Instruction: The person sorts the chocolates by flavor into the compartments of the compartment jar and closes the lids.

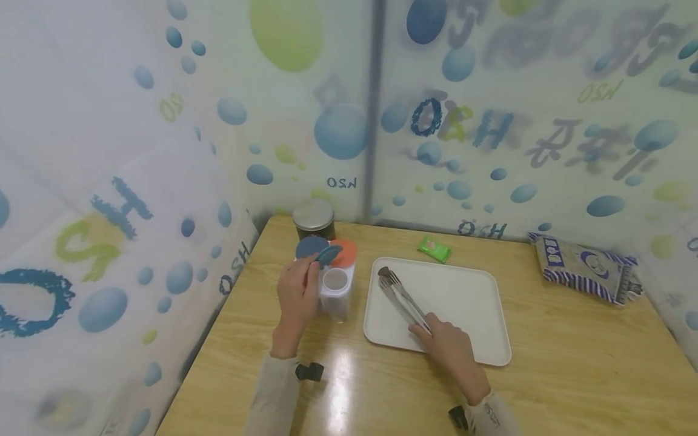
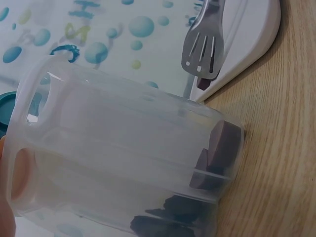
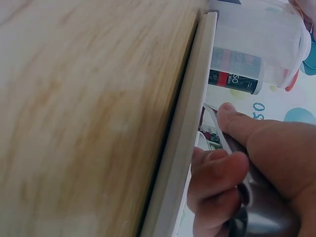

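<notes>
My left hand (image 1: 298,290) pinches a teal lid (image 1: 329,256) above a clear plastic divided container (image 1: 337,303). One round mouth of the container is uncovered, while a dark blue lid (image 1: 311,246) and an orange lid (image 1: 345,253) sit on top. Dark brown chunks (image 2: 224,145) lie at its bottom in the left wrist view. My right hand (image 1: 449,345) grips a pair of metal tongs (image 1: 403,300) over the white tray (image 1: 463,303). A small dark brown piece (image 1: 384,271) is at the slotted tips of the tongs, near the tray's far left corner.
Behind the container stands a dark canister (image 1: 314,219) with a silver lid. A small green packet (image 1: 434,249) lies beyond the tray. Farther right is a purple-striped bag (image 1: 586,269). Printed curtains or walls border the wooden table (image 1: 578,363) at the left and back.
</notes>
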`<state>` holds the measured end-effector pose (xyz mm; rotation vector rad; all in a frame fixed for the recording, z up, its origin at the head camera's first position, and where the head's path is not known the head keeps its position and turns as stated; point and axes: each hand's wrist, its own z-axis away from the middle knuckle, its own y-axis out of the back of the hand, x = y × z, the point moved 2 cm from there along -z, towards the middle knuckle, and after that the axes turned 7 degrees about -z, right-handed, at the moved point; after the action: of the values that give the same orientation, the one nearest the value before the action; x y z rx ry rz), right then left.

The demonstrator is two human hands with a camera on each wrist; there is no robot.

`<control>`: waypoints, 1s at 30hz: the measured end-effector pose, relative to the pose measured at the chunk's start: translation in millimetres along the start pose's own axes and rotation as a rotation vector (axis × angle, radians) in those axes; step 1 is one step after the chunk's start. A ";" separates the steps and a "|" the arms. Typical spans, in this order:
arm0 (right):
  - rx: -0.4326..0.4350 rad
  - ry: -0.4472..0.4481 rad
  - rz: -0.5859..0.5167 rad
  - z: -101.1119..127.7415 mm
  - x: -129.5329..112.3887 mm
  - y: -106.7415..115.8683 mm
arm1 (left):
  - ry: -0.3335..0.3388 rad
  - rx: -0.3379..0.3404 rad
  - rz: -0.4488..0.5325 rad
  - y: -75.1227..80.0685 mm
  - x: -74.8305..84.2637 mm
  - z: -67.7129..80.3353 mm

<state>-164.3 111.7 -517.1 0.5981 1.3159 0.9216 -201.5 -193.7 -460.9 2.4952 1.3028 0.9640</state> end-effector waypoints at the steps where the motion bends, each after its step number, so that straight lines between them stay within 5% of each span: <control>1: -0.003 0.000 -0.004 0.2 0.1 0.1 | 0.006 -0.004 0.001 0.1 -0.2 0.2; 20: 0.038 0.029 -0.063 14.5 -11.7 26.8 | 0.020 -0.019 -0.001 0.4 -0.5 -0.7; 30: -0.010 0.043 0.004 5.8 -7.7 13.2 | 0.024 -0.022 0.004 -0.1 0.3 0.6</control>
<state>-161.6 113.0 -501.1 0.5766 1.3488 0.9486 -201.1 -193.3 -461.3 2.4781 1.2881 1.0070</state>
